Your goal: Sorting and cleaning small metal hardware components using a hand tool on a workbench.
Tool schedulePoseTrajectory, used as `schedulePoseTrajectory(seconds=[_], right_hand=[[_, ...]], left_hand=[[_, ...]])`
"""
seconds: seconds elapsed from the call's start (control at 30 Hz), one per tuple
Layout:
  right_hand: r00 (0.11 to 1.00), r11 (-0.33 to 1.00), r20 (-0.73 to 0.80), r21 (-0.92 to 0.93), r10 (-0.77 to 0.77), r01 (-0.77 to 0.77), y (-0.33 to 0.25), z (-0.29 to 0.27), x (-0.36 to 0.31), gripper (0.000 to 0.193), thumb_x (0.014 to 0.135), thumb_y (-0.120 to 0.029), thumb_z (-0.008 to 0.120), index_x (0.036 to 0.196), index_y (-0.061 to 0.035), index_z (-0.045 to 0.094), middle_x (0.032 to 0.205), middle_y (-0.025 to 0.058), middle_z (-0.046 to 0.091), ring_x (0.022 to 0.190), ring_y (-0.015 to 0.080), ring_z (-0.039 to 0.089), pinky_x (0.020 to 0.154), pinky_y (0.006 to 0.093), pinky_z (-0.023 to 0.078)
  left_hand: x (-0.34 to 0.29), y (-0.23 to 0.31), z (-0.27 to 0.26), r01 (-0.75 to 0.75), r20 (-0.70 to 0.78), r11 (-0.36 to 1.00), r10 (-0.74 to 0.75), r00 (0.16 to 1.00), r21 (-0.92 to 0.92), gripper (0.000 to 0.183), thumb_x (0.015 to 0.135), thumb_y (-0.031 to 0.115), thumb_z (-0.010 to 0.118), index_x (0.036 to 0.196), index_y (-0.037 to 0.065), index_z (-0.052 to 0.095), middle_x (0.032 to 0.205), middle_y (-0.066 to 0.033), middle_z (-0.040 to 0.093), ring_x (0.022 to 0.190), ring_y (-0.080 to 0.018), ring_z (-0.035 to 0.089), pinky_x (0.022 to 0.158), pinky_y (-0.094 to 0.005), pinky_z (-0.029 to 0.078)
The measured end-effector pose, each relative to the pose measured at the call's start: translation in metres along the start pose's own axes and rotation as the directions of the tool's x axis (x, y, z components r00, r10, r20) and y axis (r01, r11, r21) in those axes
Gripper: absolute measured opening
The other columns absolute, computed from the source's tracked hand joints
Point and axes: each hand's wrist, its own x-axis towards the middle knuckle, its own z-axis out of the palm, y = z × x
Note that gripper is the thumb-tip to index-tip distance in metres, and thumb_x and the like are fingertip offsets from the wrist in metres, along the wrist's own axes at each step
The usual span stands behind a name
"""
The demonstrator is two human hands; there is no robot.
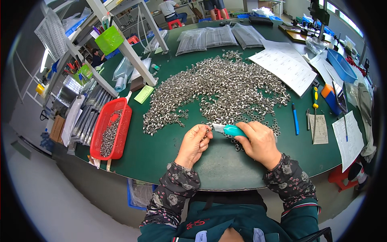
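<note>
My left hand [193, 146] is closed near the front middle of the table, pinching a small metal ring [208, 130] between thumb and fingertips. My right hand [260, 144] is wrapped round the teal handle of a knife [233, 130], which has a pale flat blade. The blade points left, and its tip is close to the ring; whether they touch I cannot tell. Just beyond both hands spreads a wide heap of small shiny metal rings [217, 88], with loose ones scattered at its near edge.
A red plastic basket [125, 135] holding small metal parts stands at the left on the green table [157, 161]. Bagged tubes [207, 38] lie beyond the heap. To the right are papers [284, 66], a blue pen [295, 119], a yellow-handled screwdriver [315, 97] and a blue tray [340, 64].
</note>
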Motion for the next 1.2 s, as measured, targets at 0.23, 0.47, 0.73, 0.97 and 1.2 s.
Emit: schedulePoseTrajectory(seconds=[0.23, 0.47, 0.73, 0.97, 1.2], right_hand=[[0.997, 0.999, 0.07, 0.004, 0.035, -0.036, 0.0, 0.0, -0.003, 0.027, 0.074, -0.017, 0.071, 0.097, -0.008, 0.059, 0.069, 0.0077, 0.053, 0.065, 0.026, 0.057, 0.057, 0.0378, 0.046], [0.992, 0.996, 0.108, 0.043, 0.067, -0.072, 0.001, 0.002, -0.004, 0.026, 0.076, -0.02, 0.07, 0.097, -0.0089, 0.059, 0.07, 0.0083, 0.055, 0.067, 0.0271, 0.058, 0.058, 0.0394, 0.047], [0.984, 0.992, 0.153, 0.067, 0.097, -0.108, 0.001, 0.004, -0.005, 0.024, 0.079, -0.023, 0.068, 0.096, -0.0102, 0.059, 0.071, 0.0091, 0.057, 0.068, 0.0286, 0.059, 0.058, 0.0412, 0.047], [0.951, 0.964, 0.267, 0.172, 0.154, -0.204, 0.01, 0.004, -0.007, 0.024, 0.078, -0.023, 0.068, 0.097, -0.0097, 0.062, 0.073, 0.0105, 0.059, 0.069, 0.0303, 0.06, 0.059, 0.0413, 0.047], [0.995, 0.991, -0.008, -0.096, -0.095, 0.094, -0.002, 0.002, -0.001, 0.028, 0.072, -0.019, 0.072, 0.096, -0.0089, 0.061, 0.067, 0.0072, 0.053, 0.063, 0.0239, 0.056, 0.056, 0.0366, 0.045]], left_hand=[[0.001, 0.0, 0.001, -0.025, -0.002, 0.999, 0.025, 1.0, -0.035, 0.017, 0.095, 0.012, 0.052, 0.109, 0.003, 0.057, 0.085, -0.0045, 0.058, 0.054, -0.0025, 0.038, 0.04, -0.0149, 0.027], [0.002, -0.004, -0.004, -0.077, 0.016, 0.997, 0.077, 0.997, -0.011, 0.016, 0.094, 0.008, 0.053, 0.108, 0.003, 0.057, 0.087, -0.0048, 0.058, 0.056, -0.0033, 0.039, 0.042, -0.0151, 0.028], [0.0, -0.003, -0.001, -0.048, -0.01, 0.999, 0.048, 0.999, -0.001, 0.012, 0.093, 0.008, 0.054, 0.104, 0.003, 0.058, 0.085, -0.004, 0.057, 0.058, -0.0037, 0.04, 0.042, -0.016, 0.029], [0.0, -0.003, -0.001, -0.073, 0.01, 0.99, 0.072, 0.997, 0.12, 0.011, 0.092, 0.007, 0.055, 0.102, 0.002, 0.058, 0.079, -0.0016, 0.055, 0.054, -0.0025, 0.037, 0.042, -0.0158, 0.028], [-0.001, 0.001, 0.0, -0.029, -0.027, 0.977, 0.036, 0.999, 0.211, 0.01, 0.093, 0.008, 0.056, 0.1, 0.001, 0.058, 0.079, -0.0018, 0.056, 0.052, -0.0015, 0.036, 0.042, -0.015, 0.026]])
